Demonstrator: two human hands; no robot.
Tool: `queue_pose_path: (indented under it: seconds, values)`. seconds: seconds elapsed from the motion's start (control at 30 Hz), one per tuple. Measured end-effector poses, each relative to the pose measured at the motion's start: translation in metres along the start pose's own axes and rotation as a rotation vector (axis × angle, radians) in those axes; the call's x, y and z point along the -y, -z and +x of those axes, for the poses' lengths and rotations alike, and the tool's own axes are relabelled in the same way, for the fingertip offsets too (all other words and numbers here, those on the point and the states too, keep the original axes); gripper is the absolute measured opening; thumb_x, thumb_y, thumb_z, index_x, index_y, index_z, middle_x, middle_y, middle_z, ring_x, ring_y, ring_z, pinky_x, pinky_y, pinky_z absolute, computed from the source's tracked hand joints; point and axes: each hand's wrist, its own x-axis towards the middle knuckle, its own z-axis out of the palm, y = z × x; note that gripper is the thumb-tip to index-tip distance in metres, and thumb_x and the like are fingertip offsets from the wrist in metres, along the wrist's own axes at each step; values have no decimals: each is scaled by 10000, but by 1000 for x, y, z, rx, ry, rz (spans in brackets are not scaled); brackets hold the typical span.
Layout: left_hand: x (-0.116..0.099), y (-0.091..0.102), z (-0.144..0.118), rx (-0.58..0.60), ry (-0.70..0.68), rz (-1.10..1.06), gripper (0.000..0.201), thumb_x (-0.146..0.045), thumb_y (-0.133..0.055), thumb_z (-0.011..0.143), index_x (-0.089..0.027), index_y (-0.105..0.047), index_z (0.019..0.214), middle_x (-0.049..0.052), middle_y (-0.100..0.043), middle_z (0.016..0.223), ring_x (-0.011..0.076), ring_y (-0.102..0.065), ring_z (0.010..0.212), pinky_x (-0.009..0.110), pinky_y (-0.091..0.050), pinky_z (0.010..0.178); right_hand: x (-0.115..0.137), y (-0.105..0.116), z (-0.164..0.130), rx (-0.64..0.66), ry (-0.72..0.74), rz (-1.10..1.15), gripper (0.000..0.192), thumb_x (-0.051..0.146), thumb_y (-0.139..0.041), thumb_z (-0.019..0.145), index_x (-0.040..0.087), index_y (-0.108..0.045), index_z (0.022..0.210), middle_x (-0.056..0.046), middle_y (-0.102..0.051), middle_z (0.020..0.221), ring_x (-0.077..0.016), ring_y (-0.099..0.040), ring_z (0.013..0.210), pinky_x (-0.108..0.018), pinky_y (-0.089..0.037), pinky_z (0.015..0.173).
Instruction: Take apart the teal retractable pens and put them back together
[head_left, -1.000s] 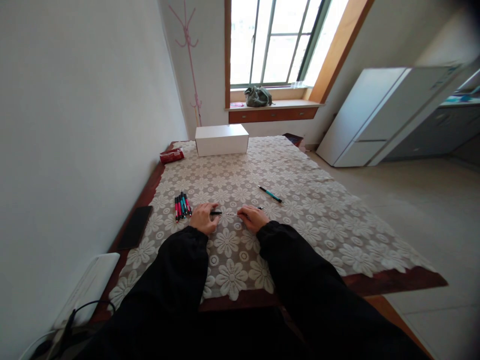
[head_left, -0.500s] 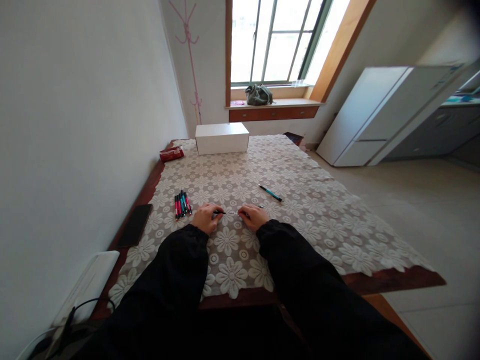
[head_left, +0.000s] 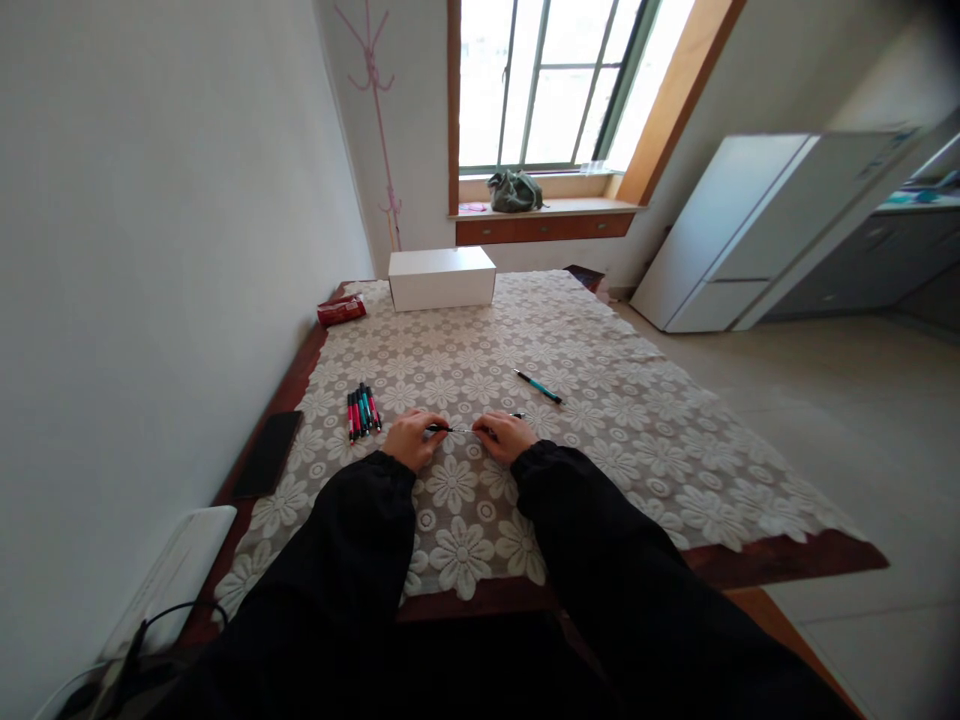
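Note:
Both my hands rest on the lace tablecloth (head_left: 600, 400), facing each other. My left hand (head_left: 409, 437) pinches a short black pen piece whose tip points right. My right hand (head_left: 506, 435) grips the other part of the pen (head_left: 459, 429), and a thin pale rod bridges the small gap between the two hands. A dark end sticks out behind the right hand's fingers. Just left of my left hand lies a bundle of several red and teal pens (head_left: 361, 411). A single teal pen (head_left: 538, 386) lies farther off, to the right.
A white box (head_left: 441, 278) stands at the table's far end, with a red packet (head_left: 341, 310) to its left. A black phone (head_left: 267, 467) lies by the wall edge. A white device with a cable (head_left: 169, 575) sits near left. A fridge (head_left: 750, 230) stands at right.
The gap between the hands has shrunk slightly, with the pen pieces drawn a little closer together. Otherwise only a small camera shift.

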Motion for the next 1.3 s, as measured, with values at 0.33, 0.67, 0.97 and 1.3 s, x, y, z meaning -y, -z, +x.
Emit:
queue_pose_path:
  seconds: [0.33,0.67,0.97,1.3]
  values:
    - [-1,-2,1,72,-109,-25,137,-297,-660,841,-242,-720,951,24,-727,948,193,-634,949,339,-481,922,6,1,-1,31,76,90,137,222,-547,919,201,-673,967,-43,-679,909,-162,-619,850,-258,-444,769]
    - [-2,-1,1,50,-132,-36,131,-292,-660,850,-246,-713,960,36,-716,947,201,-627,951,357,-489,896,7,1,-1,4,76,138,213,331,-593,906,229,-654,1083,-27,-678,895,-155,-610,812,-270,-453,776]
    - [0,1,1,-21,-97,-66,129,-266,-681,829,-229,-702,951,41,-713,964,199,-638,962,350,-495,898,1,5,-3,-65,-14,24,132,264,-607,850,211,-644,965,-16,-650,834,-157,-584,782,-269,-431,734]
    - [0,-2,-1,-22,-96,-118,206,-259,-720,799,-215,-670,994,44,-714,963,202,-647,960,367,-502,903,3,2,0,-22,54,135,128,235,-539,903,209,-659,939,-27,-668,836,-144,-585,731,-252,-439,709]
